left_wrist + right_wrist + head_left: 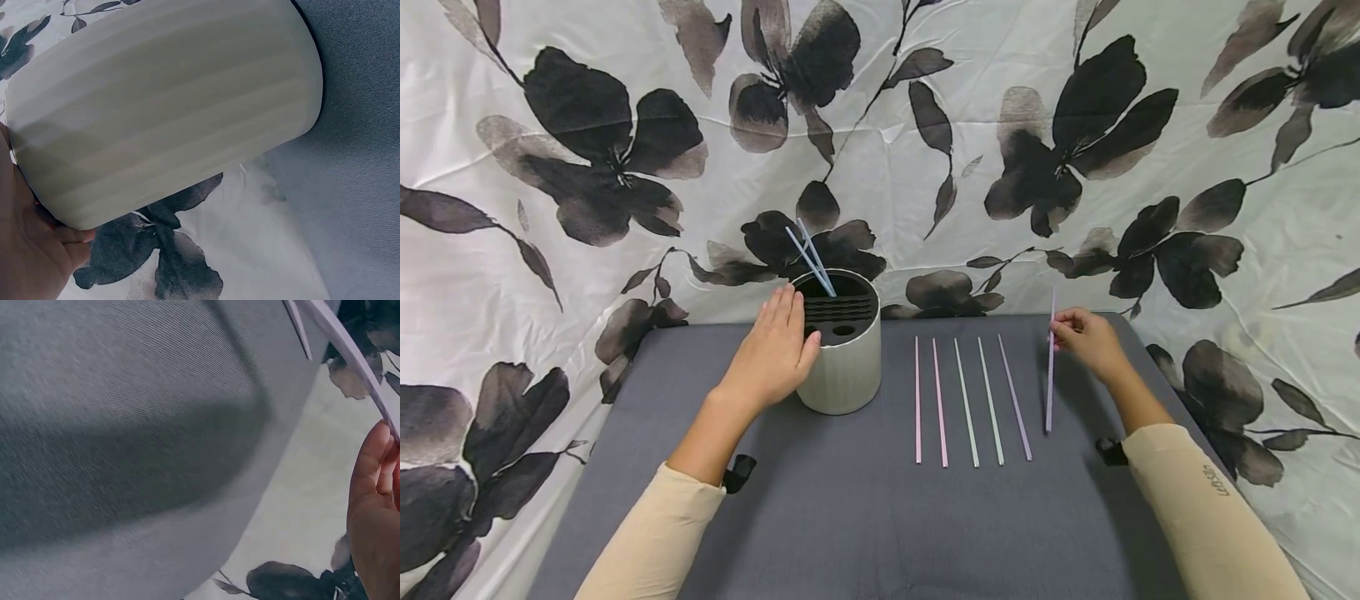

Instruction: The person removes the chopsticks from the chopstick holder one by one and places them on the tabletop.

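Observation:
A cream utensil holder [842, 382] with a dark slotted top stands toward the back of the table, and two blue chopsticks [811, 260] lean in its rear opening. My left hand [767, 354] rests along the holder's left rim, its fingers straight and the thumb at the front edge. At the right, my right hand [1086, 340] pinches a purple chopstick [1049, 383] near its upper part; in the right wrist view the chopstick runs up from the fingertips. Left of it lie another purple chopstick [1015, 398], two pale green chopsticks [966, 404] and two pink chopsticks [917, 400], side by side.
The table [850, 517] has a grey cloth top. Behind it hangs a white curtain [887, 158] printed with dark flowers, close to the table's back edge. Black straps [740, 473] show at both wrists.

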The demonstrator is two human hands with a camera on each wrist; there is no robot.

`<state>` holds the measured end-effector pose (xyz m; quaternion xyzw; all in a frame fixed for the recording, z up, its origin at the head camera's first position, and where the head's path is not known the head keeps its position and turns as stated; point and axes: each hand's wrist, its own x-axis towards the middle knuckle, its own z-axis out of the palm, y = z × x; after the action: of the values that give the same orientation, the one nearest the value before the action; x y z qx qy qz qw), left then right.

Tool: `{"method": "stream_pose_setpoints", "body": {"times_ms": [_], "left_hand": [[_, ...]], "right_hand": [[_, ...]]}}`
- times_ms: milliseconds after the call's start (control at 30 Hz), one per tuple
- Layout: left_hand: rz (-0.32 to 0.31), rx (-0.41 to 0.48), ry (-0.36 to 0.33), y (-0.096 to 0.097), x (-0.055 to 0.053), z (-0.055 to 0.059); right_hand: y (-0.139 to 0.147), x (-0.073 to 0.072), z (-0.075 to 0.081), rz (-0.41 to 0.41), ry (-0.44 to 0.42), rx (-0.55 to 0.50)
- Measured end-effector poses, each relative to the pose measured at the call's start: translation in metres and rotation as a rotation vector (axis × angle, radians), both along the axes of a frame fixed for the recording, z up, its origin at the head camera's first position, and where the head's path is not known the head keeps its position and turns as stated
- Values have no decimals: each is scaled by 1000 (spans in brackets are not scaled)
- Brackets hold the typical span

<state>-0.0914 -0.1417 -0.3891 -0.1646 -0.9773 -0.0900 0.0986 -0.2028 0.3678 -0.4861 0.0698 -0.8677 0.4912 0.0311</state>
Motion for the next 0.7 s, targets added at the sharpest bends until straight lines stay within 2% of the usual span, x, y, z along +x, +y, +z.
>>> {"method": "stream_pose_setpoints", "body": {"times_ms": [267,467,700], "left_hand": [[3,-1,8,0,-1,-1],[1,-4,20,0,-1,-2],[4,-7,18,0,0,0]], "right_hand": [[-11,6,-18,55,-62,56],[-13,5,-36,48,-69,117],[-14,5,-45,14,-91,123]]}}
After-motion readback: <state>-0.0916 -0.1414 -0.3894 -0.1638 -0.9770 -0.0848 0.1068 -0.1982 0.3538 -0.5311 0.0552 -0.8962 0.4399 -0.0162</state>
